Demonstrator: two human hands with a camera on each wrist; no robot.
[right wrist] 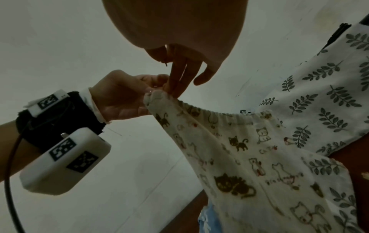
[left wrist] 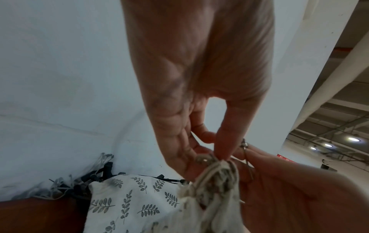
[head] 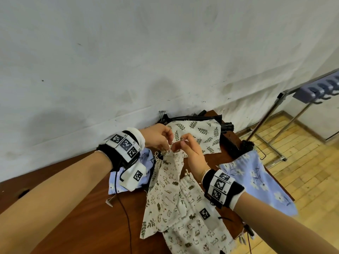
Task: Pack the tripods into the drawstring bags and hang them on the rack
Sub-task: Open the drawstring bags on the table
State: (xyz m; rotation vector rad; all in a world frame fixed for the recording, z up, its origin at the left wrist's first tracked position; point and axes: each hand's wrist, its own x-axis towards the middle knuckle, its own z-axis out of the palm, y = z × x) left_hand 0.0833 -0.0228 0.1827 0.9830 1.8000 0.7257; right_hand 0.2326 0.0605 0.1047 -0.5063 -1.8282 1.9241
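Note:
A cream cat-print drawstring bag point(head: 168, 182) is held up by its gathered mouth point(left wrist: 215, 178), its lower end trailing on the brown table point(head: 73, 208). My left hand point(head: 169, 145) pinches the bunched mouth and cord, thumb against fingers point(left wrist: 219, 149). My right hand point(head: 179, 143) meets it from the right, pinching the same spot and a small metal piece point(head: 182, 139). The right wrist view shows both hands joined at the bag's top point(right wrist: 159, 96). Black folded tripods point(head: 227, 127) lie at the table's back. What the bag contains is hidden.
A leaf-print bag point(head: 198, 134) lies over the tripods behind my hands. Blue floral bags lie at right point(head: 256, 180) and under my left wrist point(head: 128, 180). Another cat-print bag point(head: 198, 231) lies near me. A metal rack with hooks point(head: 311, 92) stands at right on the wooden floor.

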